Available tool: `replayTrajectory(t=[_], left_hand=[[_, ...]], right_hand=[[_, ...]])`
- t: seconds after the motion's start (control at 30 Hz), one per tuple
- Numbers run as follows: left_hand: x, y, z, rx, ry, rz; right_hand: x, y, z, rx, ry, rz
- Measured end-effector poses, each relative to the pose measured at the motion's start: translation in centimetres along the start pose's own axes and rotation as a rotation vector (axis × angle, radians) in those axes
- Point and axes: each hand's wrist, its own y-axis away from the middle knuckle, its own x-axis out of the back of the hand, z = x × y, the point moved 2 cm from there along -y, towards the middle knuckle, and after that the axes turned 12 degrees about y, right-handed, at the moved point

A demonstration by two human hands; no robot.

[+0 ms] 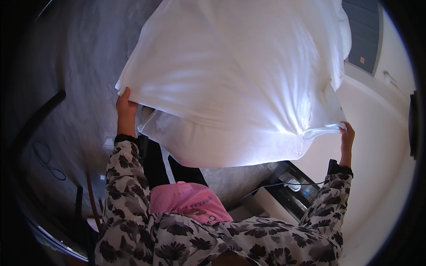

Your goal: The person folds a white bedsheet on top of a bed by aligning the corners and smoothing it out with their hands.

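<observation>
A large white cloth point(213, 76), sheet-like and creased, is stretched between my two hands and fills the upper middle of the view. At its left corner, my left hand point(126, 108) grips the edge, thumb on top. Far to the right, my right hand point(347, 134) pinches the opposite corner between thumb and fingers. Folds run towards a bright gathered spot near the right part of the lower edge. Below the left part of the cloth's edge, another whitish layer hangs; whether it belongs to the same cloth I cannot tell.
A black-topped cabinet point(276, 202) with a white object point(293, 185) and a cable stands at lower right beside a pale wall point(359, 186). A looped cable point(50, 163) lies on the grey floor point(86, 66) at left, near dark curved bars point(40, 116). A grey panel point(362, 36) is at upper right.
</observation>
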Motion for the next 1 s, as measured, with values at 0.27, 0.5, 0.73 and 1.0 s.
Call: replayTrajectory(t=[0.27, 0.5, 0.73, 1.0], left_hand=[[-8.9, 7.8, 0.8, -0.185, -0.171, -0.192], [-23.9, 26.0, 2.3, -0.492, -0.565, -0.722], [-27.9, 35.4, 2.2, -0.546, -0.546, -0.955], [-25.2, 34.4, 0.8, -0.511, -0.835, -0.797]], right_hand=[[0.1, 2.7, -14.3, 0.636, -0.019, -0.139], [3.7, 13.5, -36.3, 1.320, -0.411, -0.250], [7.2, 14.2, -39.5, 1.143, -0.252, 0.238], [9.0, 14.3, -36.9, 0.971, -0.277, 0.087]])
